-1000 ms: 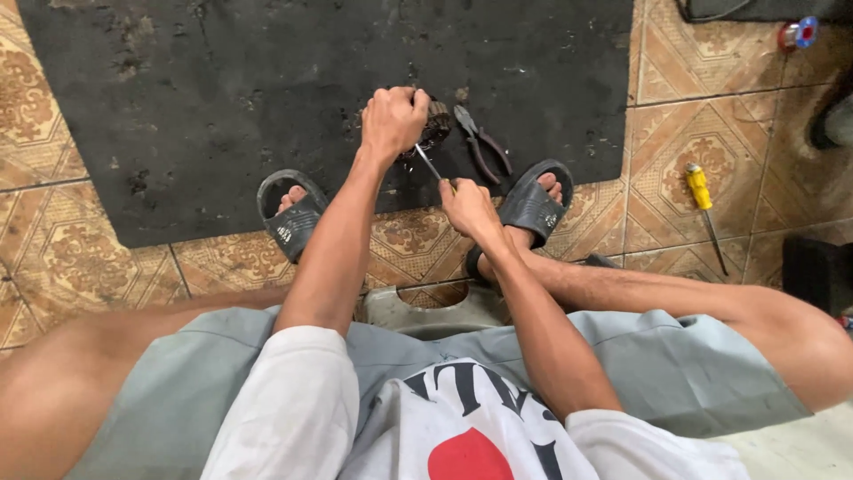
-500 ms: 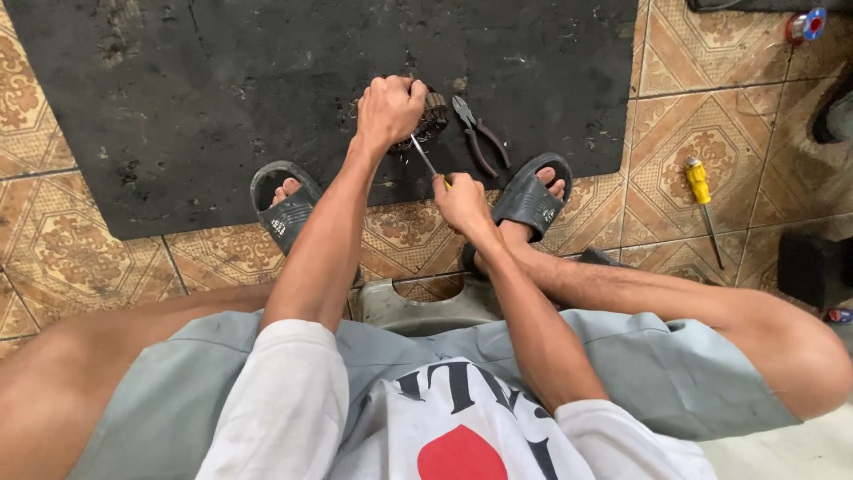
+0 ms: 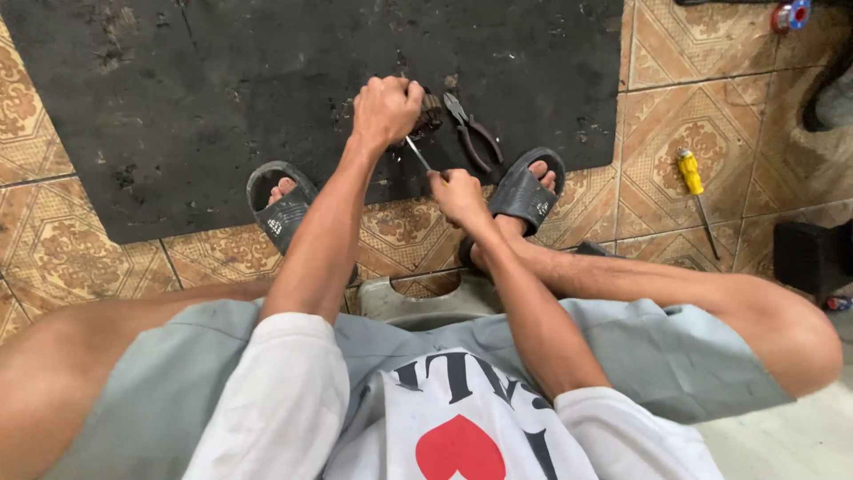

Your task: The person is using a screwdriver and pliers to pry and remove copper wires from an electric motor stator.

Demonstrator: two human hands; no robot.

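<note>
While I look down through the head camera, I see the left hand (image 3: 385, 111) curled into a tight fist over a small dark round part (image 3: 430, 108) that rests on the black rubber mat (image 3: 222, 98); the fingers wrap it so closely that only its right edge shows past the knuckles. From under that fist a thin metal rod (image 3: 418, 153) runs down and to the right, and its lower end disappears into the right hand (image 3: 458, 194), which is also closed, fingers pinched around the rod's end, so I cannot tell whether it is a tool with a handle. Both forearms stretch forward between the knees, the hands near each other, joined only by the rod. Just beside the round part, to its right, a pair of pliers (image 3: 472, 132) lies on the mat with dark handles, untouched. Each foot sits in a black sandal (image 3: 283, 213) at the mat's near edge. Well apart on the patterned floor tiles (image 3: 684, 98) to the right lies a yellow-handled screwdriver (image 3: 695, 188).
</note>
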